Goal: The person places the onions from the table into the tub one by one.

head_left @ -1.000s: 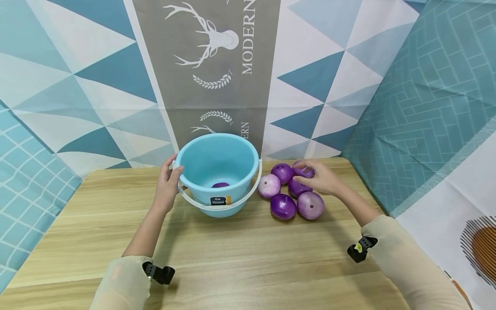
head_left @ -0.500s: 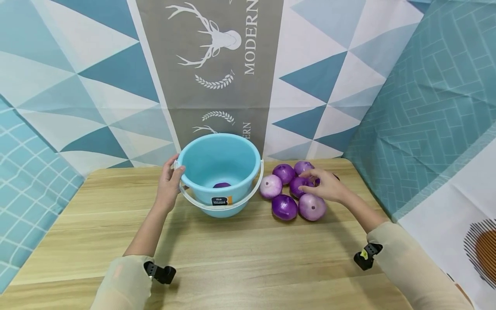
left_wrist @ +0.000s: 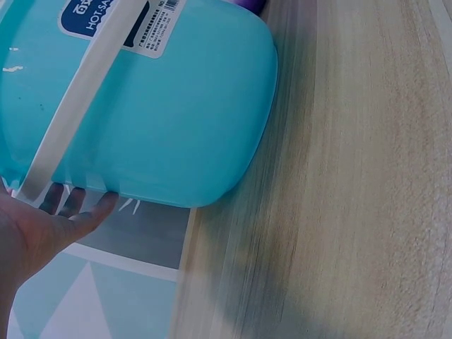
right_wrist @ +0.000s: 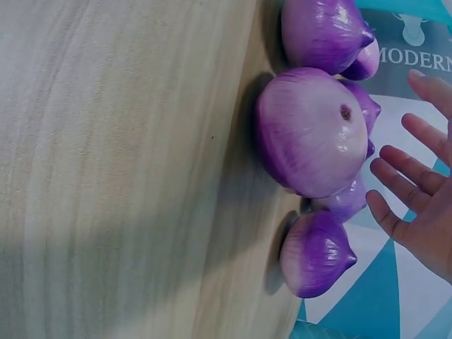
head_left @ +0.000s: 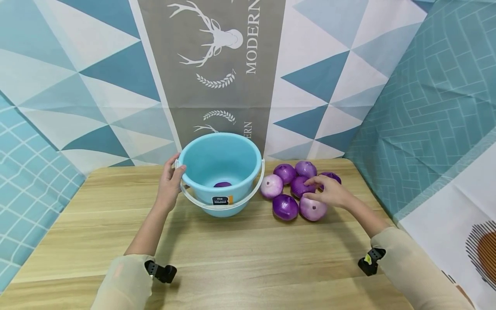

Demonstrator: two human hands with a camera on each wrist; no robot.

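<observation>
A light blue bucket [head_left: 224, 148] stands at the back of the table in the head view, its white handle [head_left: 224, 207] lowered across the front. My left hand [head_left: 168, 183] holds the bucket's left side, thumb at the rim; in the left wrist view its fingers [left_wrist: 78, 205] touch the outer wall. Inside the bucket, part of a purple onion [head_left: 222, 184] shows. My right hand [head_left: 329, 191] hovers over several onions to the bucket's right, fingers spread and holding nothing. Nearest to it are a dark purple onion [head_left: 300, 186] and a paler onion [head_left: 312, 209].
A white-purple onion [head_left: 271, 186] sits close to the bucket's right side. Another onion [head_left: 330, 176] lies behind my right hand. The wooden table [head_left: 248, 258] meets a patterned cloth backdrop [head_left: 317, 82] at the back, and a teal cloth [head_left: 426, 107] hangs at the right.
My right hand has moved from the rear onions toward the front and slightly right, uncovering the onions behind it. My left hand stays on the bucket. The head view has shifted slightly.
</observation>
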